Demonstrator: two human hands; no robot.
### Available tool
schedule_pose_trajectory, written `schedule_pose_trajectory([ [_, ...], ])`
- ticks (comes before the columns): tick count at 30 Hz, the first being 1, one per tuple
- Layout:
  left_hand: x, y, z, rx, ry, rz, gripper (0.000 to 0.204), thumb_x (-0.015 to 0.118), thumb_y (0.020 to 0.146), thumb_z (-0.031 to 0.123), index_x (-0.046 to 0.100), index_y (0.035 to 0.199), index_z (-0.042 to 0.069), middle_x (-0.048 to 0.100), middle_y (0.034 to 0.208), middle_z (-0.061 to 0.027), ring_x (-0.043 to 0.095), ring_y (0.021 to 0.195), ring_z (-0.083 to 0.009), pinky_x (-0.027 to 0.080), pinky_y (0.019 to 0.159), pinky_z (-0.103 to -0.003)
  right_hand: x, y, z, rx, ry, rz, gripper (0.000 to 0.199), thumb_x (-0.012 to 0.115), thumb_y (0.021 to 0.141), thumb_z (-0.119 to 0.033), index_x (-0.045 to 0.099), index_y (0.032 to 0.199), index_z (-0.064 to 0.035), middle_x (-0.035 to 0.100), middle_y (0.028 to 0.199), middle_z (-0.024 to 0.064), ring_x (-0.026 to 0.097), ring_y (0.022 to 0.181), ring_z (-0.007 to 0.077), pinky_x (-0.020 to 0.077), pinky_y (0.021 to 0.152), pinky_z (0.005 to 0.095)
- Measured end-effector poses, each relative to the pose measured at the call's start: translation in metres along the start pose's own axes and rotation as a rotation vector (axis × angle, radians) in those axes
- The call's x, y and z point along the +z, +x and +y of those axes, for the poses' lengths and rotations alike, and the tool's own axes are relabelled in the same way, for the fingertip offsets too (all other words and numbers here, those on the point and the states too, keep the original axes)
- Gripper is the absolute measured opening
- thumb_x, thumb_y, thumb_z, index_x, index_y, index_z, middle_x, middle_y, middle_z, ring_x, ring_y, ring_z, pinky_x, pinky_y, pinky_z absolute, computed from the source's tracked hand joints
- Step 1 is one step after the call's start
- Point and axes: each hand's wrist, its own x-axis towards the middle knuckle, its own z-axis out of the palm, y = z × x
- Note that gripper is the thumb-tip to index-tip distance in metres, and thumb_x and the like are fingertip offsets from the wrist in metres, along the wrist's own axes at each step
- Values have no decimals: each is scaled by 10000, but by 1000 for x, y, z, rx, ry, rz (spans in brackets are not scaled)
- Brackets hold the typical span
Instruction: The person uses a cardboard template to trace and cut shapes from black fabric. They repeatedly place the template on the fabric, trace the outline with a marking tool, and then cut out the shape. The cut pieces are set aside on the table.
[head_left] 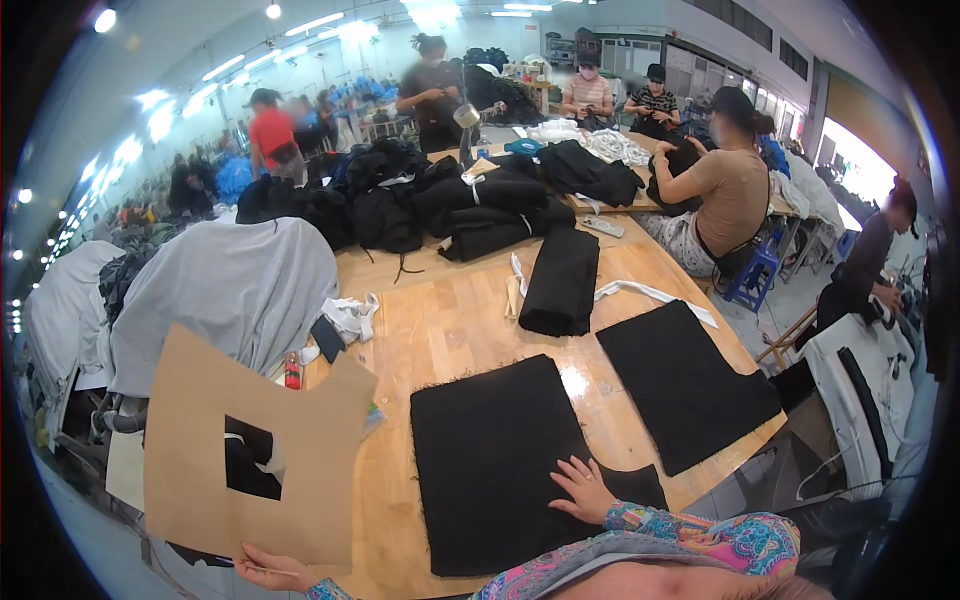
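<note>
- Bottom left: your left hand [262,566] pinches cardboard template [255,450], fingers mostly hidden.
- Right hand [583,489] spread flat on black fabric panel [490,450].
- Second panel [685,380] lies apart on desk [450,320].

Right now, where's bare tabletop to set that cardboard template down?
Best patch: bare wood on the table between the near black fabric panel, the folded black fabric and the white scraps. A narrow strip runs between the two flat panels, near and right one. The far end is crowded with piled black garments. Left hand holds the cardboard template; right hand rests on the near panel.
</note>
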Motion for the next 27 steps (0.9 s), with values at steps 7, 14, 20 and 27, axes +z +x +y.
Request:
schedule_pose_trajectory([
  [7,1,7,66,-70,-139,112,256,580,928,165,508,1067,-38,591,1005,-122,571,875,-196,487,741,-297,-71,62,-68,-407,464,168,454,686,815,-279,562,1209,-90,480,1300,130,372,1281,341,289,1062,465],
  [14,-18,18,104,-303,-485,-58,241,582,921,143,485,1082,-9,572,1065,-111,552,949,-185,457,837,-314,-103,88,-43,-265,601,362,415,720,763,-164,596,1144,-55,538,1218,149,453,1208,328,361,1025,411],
  [20,-19,15,103,-496,-651,-295,237,580,920,129,477,1101,16,574,1091,-99,557,989,-184,461,870,-330,-109,81,42,208,1072,416,356,617,877,-133,560,1215,-36,528,1248,70,485,1164,159,381,974,298],
  [27,-1,-3,76,-605,-551,-353,272,566,919,111,461,1148,7,575,1096,-126,572,977,-215,493,834,-349,-79,61,84,380,902,321,282,618,880,-139,608,1137,-24,556,1174,58,555,1020,124,462,840,248],
])
